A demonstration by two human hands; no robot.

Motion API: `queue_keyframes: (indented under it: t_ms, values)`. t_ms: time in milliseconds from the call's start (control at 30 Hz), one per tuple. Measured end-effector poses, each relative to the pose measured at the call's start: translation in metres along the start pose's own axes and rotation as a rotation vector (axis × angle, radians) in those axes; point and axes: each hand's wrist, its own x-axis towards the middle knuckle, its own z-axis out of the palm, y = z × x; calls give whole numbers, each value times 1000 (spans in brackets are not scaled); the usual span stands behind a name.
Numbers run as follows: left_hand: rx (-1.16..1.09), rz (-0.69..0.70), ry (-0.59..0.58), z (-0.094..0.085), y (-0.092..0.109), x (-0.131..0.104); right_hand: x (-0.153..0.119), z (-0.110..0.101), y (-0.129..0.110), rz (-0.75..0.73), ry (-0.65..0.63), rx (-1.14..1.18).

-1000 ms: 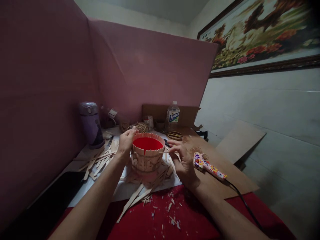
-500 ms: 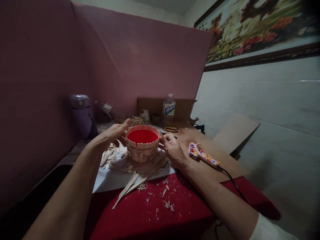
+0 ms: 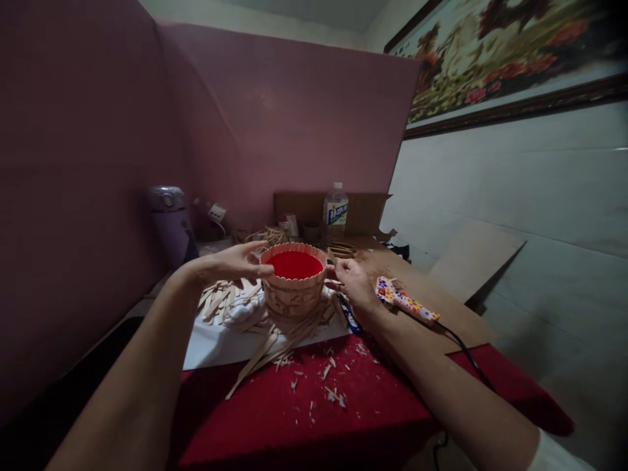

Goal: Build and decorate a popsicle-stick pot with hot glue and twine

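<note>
A round basket-like pot [image 3: 293, 296] with a scalloped wooden rim and a bright red inside stands upright among flat wooden strips [image 3: 252, 360]. My left hand [image 3: 235, 263] grips its left side, the thumb over the rim and the fingers behind. At the right side of the pot is my right hand [image 3: 350, 281], its thumb and forefinger pinched on a small wooden piece [image 3: 332, 256] beside the rim. A blue cutter-like tool [image 3: 349, 315] lies under the right wrist. White paper [image 3: 210, 347] lies beneath the strips.
A flower-patterned glue gun [image 3: 405, 301] with a black cable lies on brown board at the right. Behind are a clear bottle [image 3: 335, 212], scissors [image 3: 342, 248] and a purple flask [image 3: 171, 226]. Wood shavings dot the red cloth [image 3: 275, 425].
My left thumb has come over the pot's rim, where the hand was spread beside it. The blue tool now shows by my right wrist. The whole view has shifted slightly.
</note>
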Motion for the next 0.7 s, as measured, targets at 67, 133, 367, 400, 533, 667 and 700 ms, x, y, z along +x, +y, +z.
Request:
queue_keyframes:
  t_ms: [67, 133, 367, 400, 533, 667, 700]
  values:
    - [-29, 16, -75, 2, 2, -2, -3, 2, 0, -12, -27, 12]
    - [-81, 79, -87, 1, -1, 1, -5, 3, -2, -13, -31, 40]
    - [-143, 190, 174, -13, -19, 13, -7, 1, -3, -11, 74, -29]
    - [-121, 149, 141, -15, -20, 13, -6, 2, -1, -18, 66, -19]
    - [-62, 57, 3, -15, -24, 11, -7, 7, 5, -40, -62, 4]
    - [-88, 83, -88, -9, -29, 12, -12, 11, 7, -81, -187, 5]
    - [-123, 116, -116, -7, -31, 13, -14, 11, 6, -79, -213, 12]
